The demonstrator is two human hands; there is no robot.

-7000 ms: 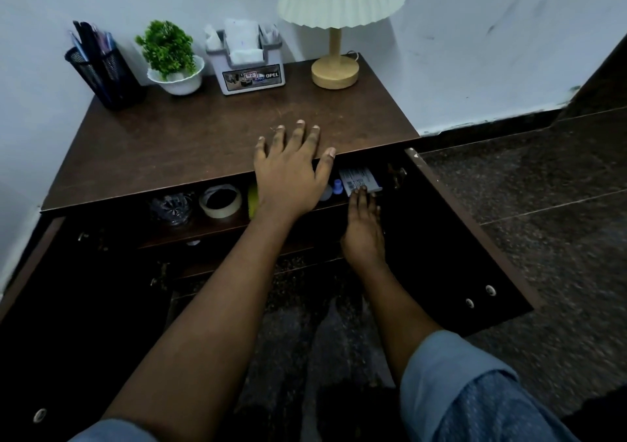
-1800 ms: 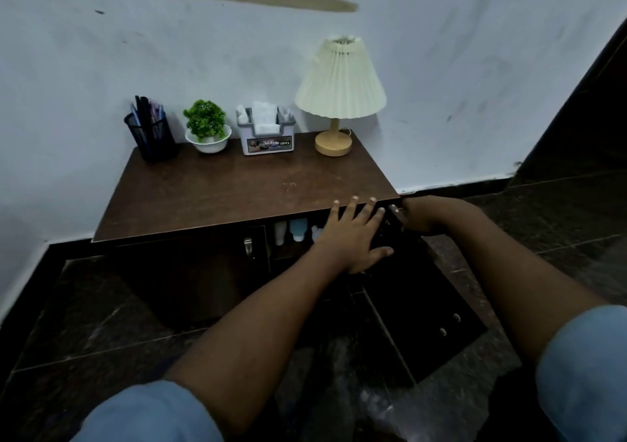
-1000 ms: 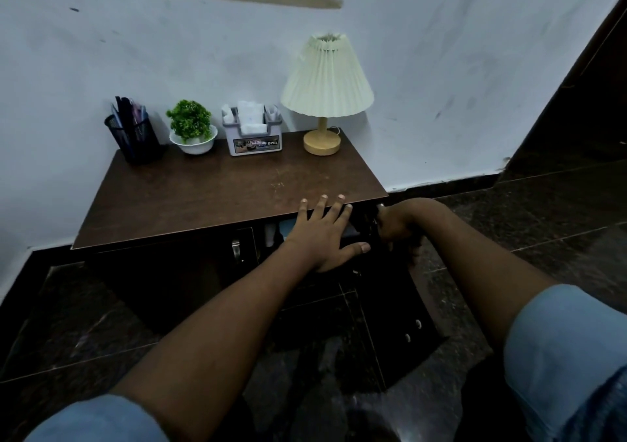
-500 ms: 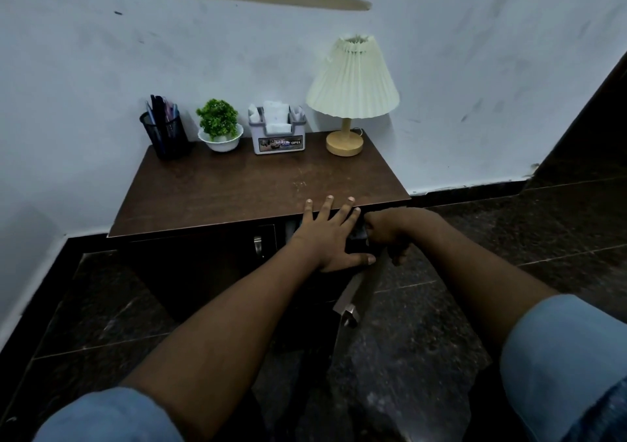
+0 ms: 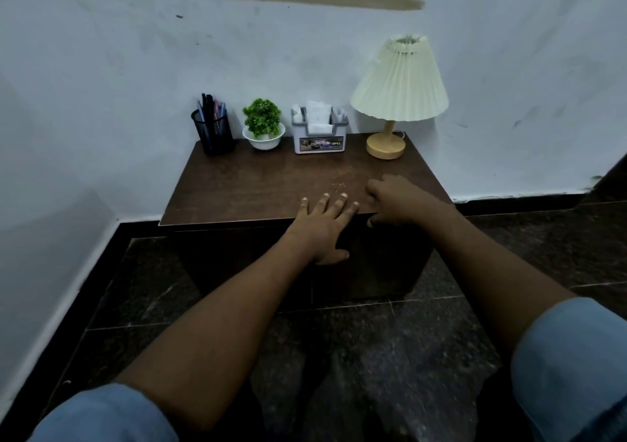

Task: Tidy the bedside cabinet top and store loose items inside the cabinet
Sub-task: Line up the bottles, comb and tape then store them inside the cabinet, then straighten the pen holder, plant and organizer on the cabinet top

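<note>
The dark wooden bedside cabinet point(image 5: 258, 187) stands against the white wall with both front doors point(image 5: 237, 261) shut, so its inside is hidden. My left hand point(image 5: 322, 226) lies flat with spread fingers over the front edge of the top, its thumb against the door face. My right hand point(image 5: 397, 200) rests on the top near the front right corner, fingers loosely curled, holding nothing. No loose items lie on the middle of the top.
Along the back of the top stand a black mesh pen holder point(image 5: 213, 134), a small green plant in a white bowl point(image 5: 263, 126), a grey napkin box point(image 5: 319, 134) and a cream pleated lamp point(image 5: 400, 85). Dark stone floor point(image 5: 339, 356) surrounds the cabinet.
The right door, open earlier, has swung shut under my right hand. Both hands have since moved up to the front edge of the top, and my view has pulled back.
</note>
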